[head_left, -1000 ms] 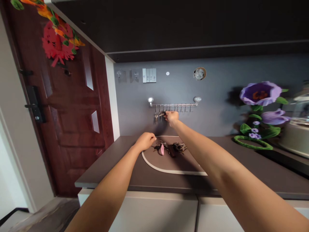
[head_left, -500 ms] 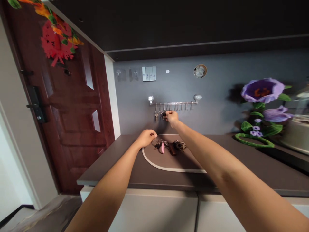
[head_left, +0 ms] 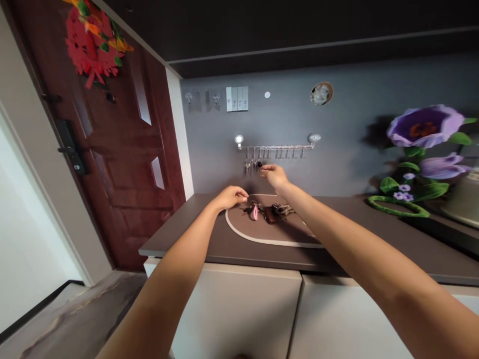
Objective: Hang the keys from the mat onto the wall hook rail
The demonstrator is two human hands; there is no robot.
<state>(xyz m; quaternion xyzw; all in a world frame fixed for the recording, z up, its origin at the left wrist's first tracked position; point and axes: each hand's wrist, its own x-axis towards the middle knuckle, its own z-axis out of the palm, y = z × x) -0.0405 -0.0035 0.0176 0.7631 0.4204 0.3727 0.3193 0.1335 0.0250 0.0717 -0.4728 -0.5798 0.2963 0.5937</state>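
Note:
A metal hook rail (head_left: pixel 277 147) is fixed to the grey back wall. Several keys (head_left: pixel 247 166) hang from its left hooks, and among them is a black key fob (head_left: pixel 259 163). Just right of the fob, my right hand (head_left: pixel 275 177) is raised with fingers slightly apart and nothing visible in them. My left hand (head_left: pixel 231 197) hovers over the left edge of the brown mat (head_left: pixel 254 232), thumb and fingers a little apart. Near its fingertips lie keys with a pink tag (head_left: pixel 255 213). Beside them are a brown key holder (head_left: pixel 269 215) and a dark bunch of keys (head_left: pixel 282 209).
Purple craft flowers (head_left: pixel 424 127) with a green ring base (head_left: pixel 396 207) stand at the right, beside a pale rounded object (head_left: pixel 464 199). A dark cabinet (head_left: pixel 284 30) overhangs the counter (head_left: pixel 179 224). At the left is a red-brown door (head_left: pixel 112 199).
My right hand has drawn slightly right, away from the black fob, which now hangs on the rail. My left hand stays near the mat's left edge. The camera view has shifted.

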